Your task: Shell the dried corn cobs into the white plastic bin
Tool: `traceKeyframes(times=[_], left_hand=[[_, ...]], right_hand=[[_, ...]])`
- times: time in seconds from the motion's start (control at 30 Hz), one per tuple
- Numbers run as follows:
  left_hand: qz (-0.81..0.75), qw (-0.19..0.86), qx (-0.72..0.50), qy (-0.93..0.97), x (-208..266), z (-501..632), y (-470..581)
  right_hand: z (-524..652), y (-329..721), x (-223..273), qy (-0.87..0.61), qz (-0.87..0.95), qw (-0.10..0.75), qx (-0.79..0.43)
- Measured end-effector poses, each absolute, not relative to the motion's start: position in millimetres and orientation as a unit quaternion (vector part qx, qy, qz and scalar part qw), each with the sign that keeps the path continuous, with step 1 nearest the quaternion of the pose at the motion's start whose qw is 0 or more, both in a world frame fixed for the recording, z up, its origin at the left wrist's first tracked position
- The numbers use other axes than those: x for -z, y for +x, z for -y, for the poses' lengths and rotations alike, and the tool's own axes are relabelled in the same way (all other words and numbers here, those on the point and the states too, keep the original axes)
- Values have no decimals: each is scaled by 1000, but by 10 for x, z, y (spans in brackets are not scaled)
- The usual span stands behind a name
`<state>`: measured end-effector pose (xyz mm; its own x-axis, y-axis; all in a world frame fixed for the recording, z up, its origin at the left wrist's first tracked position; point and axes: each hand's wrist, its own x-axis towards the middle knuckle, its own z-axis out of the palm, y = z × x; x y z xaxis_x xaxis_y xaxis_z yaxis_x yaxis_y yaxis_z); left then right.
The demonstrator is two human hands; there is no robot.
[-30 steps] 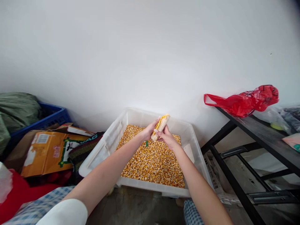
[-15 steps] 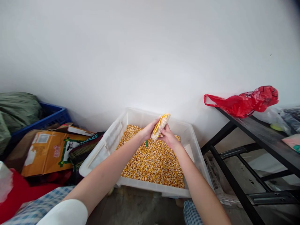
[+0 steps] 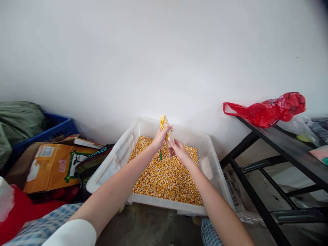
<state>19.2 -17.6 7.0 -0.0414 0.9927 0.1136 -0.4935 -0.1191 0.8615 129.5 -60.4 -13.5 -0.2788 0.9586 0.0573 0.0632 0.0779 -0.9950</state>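
Observation:
An ear of corn (image 3: 167, 131) is held nearly upright above a translucent plastic bin (image 3: 169, 204). Yellow kernels still cover its left side and tip, while its right side shows pale bare cob. My left hand (image 3: 160, 137) is closed around the ear's middle, thumb across the front. Lower down, my right hand (image 3: 178, 149) grips the bottom end with its fingers. Loose corn kernels (image 3: 166, 179) fill much of the bin below. A small green object (image 3: 160, 155) sticks up from the kernels; its kind I cannot make out.
To the right, a black metal-framed table (image 3: 282, 143) bears a red plastic bag (image 3: 269, 110). On the left are an orange cardboard box (image 3: 55, 167), a dark mesh bag (image 3: 93, 165) and a blue crate (image 3: 60, 127) with a green sack (image 3: 20, 121). A white wall (image 3: 164, 58) stands behind the bin.
The ear has moved left and turned from leaning right to nearly upright, tip leaning slightly left. My left thumb now lies across it, and my right hand has shifted slightly down and left.

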Motion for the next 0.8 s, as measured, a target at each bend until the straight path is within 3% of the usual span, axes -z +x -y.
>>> traceKeyframes(times=[0.23, 0.4, 0.5, 0.67, 0.8], left_hand=[[-253, 694, -647, 188, -130, 111, 22], [-295, 663, -673, 142, -85, 127, 48], [-321, 636, -682, 165, -91, 155, 84], [-348, 622, -681, 169, -107, 166, 77], [-336, 647, -662, 174, -115, 191, 97]], right_hand=[[621, 1282, 235, -448, 682, 373, -442], [699, 1238, 273, -504, 755, 367, -202], [729, 1213, 310, -510, 781, 334, -136], [743, 1176, 368, -502, 791, 340, -87], [705, 1177, 379, -547, 734, 375, -147]])
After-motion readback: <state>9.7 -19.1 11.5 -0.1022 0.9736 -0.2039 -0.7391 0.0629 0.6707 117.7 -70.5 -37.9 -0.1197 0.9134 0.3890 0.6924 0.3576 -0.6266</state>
